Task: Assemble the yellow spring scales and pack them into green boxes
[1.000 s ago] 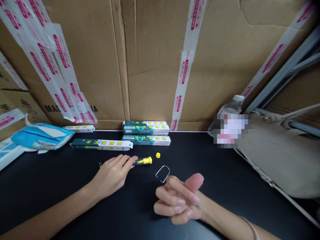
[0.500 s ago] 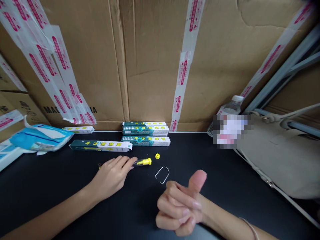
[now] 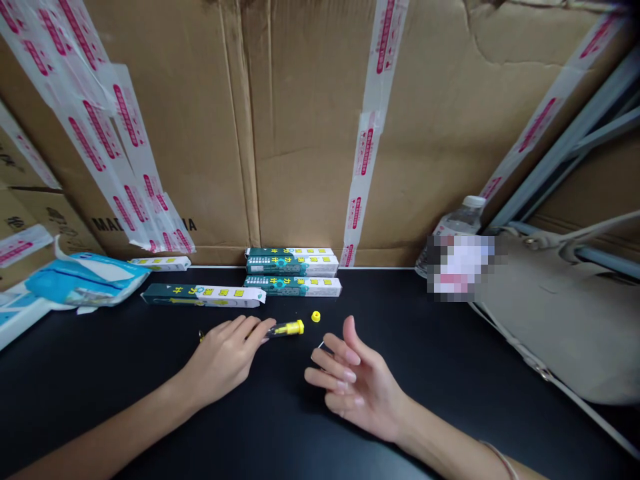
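My left hand (image 3: 227, 357) lies flat on the black table (image 3: 440, 347), fingers stretched over a small clear tool with a yellow end (image 3: 287, 329), pressing on it. A yellow cap (image 3: 315, 317) sits just right of that tool. My right hand (image 3: 353, 387) is open, palm turned inward, fingers apart, hovering over a bent metal wire clip (image 3: 321, 347) of which only a corner shows. Nothing is in the right hand.
Three green and white boxes (image 3: 293, 267) are stacked at the cardboard wall, another long box (image 3: 203, 295) lies left of them. A blue packet (image 3: 83, 280) is at far left. A water bottle (image 3: 460, 223) and a beige bag (image 3: 560, 313) stand on the right.
My right hand has opened from a fist with the thumb up and moved forward over the wire clip. The left hand has stayed on the tool.
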Tool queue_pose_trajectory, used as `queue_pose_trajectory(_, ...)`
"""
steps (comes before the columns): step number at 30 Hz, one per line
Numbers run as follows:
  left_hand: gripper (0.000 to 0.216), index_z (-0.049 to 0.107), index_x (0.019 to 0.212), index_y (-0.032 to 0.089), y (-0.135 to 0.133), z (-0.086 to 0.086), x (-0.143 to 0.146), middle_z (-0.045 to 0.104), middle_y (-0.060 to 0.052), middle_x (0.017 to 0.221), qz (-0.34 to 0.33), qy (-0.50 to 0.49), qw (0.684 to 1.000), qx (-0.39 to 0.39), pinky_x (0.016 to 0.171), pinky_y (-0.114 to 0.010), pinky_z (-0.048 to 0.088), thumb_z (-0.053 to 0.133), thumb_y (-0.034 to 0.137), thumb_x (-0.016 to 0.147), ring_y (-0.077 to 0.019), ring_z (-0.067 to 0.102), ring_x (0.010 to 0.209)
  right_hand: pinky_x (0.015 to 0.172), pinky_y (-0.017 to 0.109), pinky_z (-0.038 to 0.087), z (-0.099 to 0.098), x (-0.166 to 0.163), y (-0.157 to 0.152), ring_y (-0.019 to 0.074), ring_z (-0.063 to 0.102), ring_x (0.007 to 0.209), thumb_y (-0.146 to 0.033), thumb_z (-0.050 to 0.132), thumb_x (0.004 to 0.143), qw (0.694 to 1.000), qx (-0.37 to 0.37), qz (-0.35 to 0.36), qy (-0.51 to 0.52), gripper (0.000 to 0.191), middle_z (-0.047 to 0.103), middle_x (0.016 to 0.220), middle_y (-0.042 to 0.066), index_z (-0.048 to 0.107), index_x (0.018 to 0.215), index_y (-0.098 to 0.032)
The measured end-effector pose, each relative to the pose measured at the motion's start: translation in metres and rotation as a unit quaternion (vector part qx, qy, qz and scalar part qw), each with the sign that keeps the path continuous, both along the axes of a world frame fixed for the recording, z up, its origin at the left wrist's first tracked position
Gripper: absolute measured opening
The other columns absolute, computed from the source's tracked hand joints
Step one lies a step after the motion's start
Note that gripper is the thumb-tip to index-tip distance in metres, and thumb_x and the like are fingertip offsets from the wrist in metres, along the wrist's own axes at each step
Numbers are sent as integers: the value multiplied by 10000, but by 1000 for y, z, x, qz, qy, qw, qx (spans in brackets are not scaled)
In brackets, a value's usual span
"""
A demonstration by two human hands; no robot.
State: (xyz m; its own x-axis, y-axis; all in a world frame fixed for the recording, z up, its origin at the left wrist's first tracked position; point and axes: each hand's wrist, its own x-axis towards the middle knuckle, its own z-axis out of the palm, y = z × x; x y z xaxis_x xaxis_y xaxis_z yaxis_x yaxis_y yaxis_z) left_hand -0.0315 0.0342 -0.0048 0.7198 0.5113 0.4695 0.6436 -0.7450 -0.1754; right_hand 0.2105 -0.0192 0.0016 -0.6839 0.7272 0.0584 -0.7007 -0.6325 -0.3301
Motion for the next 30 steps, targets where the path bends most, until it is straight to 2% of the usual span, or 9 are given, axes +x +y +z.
queue_pose_trajectory(6,326,587,1258,197,0,-2,-2,709,-66,963,-1,-10,1000,2,765,-298,560,446,137,971,-197,688,858,362,77,233,2,-1,-1,55,215,505,-356,720,882,997,9,-38,-63,477,310,590,-69,409,584,-153)
queue_pose_trajectory(12,319,583,1259,196,0,-2,-2,709,-65,959,-2,-10,1000,1,759,-301,562,453,142,972,-199,689,855,358,82,227,2,-1,-1,59,259,528,-414,692,893,999,-1,-29,-42,450,340,647,-57,431,629,-160)
queue_pose_trajectory(18,310,586,1254,189,1,-3,-2,709,-70,961,3,-5,1000,2,768,-299,557,440,151,983,-200,687,865,351,89,231,0,-1,1,79,263,526,-546,629,894,1000,-5,8,-11,445,320,586,-60,468,692,-185)
queue_pose_trajectory(25,297,590,1243,172,0,-4,-2,710,-74,972,7,5,1000,3,752,-313,555,452,153,980,-210,690,857,372,87,241,-1,-1,1,69,263,524,-371,681,912,1000,-13,-19,-11,362,330,576,-64,491,680,-170)
queue_pose_trajectory(30,305,577,1246,162,0,-3,-2,713,-80,993,9,18,1000,3,736,-326,556,437,128,977,-218,691,853,370,91,235,1,-1,-1,64,261,519,-346,706,895,999,-20,-24,-15,348,325,570,-66,516,672,-160)
